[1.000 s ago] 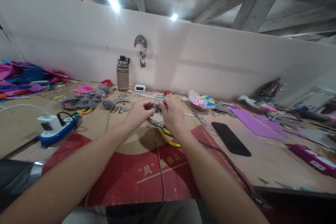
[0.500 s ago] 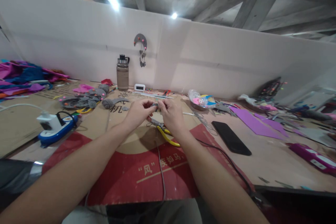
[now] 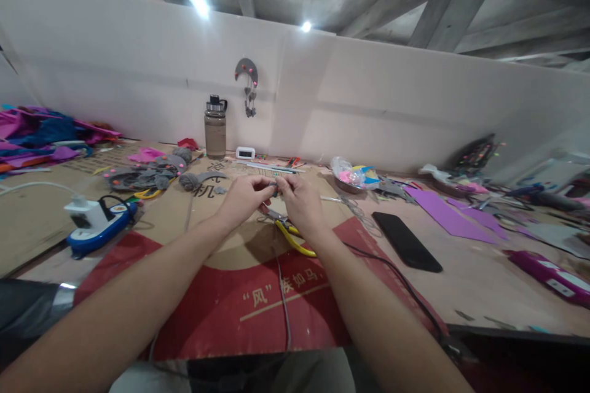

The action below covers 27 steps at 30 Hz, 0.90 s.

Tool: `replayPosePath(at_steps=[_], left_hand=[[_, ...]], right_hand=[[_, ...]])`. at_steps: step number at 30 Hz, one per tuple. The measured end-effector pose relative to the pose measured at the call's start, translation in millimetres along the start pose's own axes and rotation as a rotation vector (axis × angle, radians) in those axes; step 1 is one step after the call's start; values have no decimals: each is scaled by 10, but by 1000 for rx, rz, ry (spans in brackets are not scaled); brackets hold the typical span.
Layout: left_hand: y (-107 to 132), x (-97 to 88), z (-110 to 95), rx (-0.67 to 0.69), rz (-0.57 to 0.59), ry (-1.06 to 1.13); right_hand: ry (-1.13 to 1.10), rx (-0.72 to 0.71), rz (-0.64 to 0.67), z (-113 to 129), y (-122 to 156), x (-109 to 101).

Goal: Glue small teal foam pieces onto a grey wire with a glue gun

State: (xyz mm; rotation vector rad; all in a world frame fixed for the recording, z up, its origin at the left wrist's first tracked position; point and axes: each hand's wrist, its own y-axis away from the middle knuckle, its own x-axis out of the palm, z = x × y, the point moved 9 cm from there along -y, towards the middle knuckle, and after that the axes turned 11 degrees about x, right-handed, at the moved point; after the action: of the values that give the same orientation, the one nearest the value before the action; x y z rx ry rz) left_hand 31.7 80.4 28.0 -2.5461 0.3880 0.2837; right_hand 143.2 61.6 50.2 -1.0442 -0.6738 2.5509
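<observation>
My left hand (image 3: 244,197) and my right hand (image 3: 300,201) meet above the cardboard sheet (image 3: 258,295), fingertips pinched together on a small grey piece (image 3: 274,186) held between them. Both hands are closed on it. Yellow-handled pliers (image 3: 290,237) lie on the cardboard just beneath my right hand. A thin grey wire (image 3: 283,301) runs from under the hands toward me.
A black phone (image 3: 406,241) lies to the right. A blue and white glue gun stand (image 3: 96,223) sits left. Grey felt pieces (image 3: 152,177), a water bottle (image 3: 216,129), a bag of coloured bits (image 3: 354,176), purple sheets (image 3: 449,219) and a pink case (image 3: 550,270) surround.
My hands stayed in the same spot; the fingers shifted slightly on the small grey piece. Nothing else moved.
</observation>
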Motion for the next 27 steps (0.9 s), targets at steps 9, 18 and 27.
replayPosePath(at_steps=[9,18,27], left_hand=[[3,2,0,-3,-15,36],[7,-90,105,-60,-136,159],[0,-58,80,-60,-109,255]], right_hand=[[-40,29,4,13,-5,-11],[-172,6,85,27,-1,98],[-380,79,80,-45,-13,109]])
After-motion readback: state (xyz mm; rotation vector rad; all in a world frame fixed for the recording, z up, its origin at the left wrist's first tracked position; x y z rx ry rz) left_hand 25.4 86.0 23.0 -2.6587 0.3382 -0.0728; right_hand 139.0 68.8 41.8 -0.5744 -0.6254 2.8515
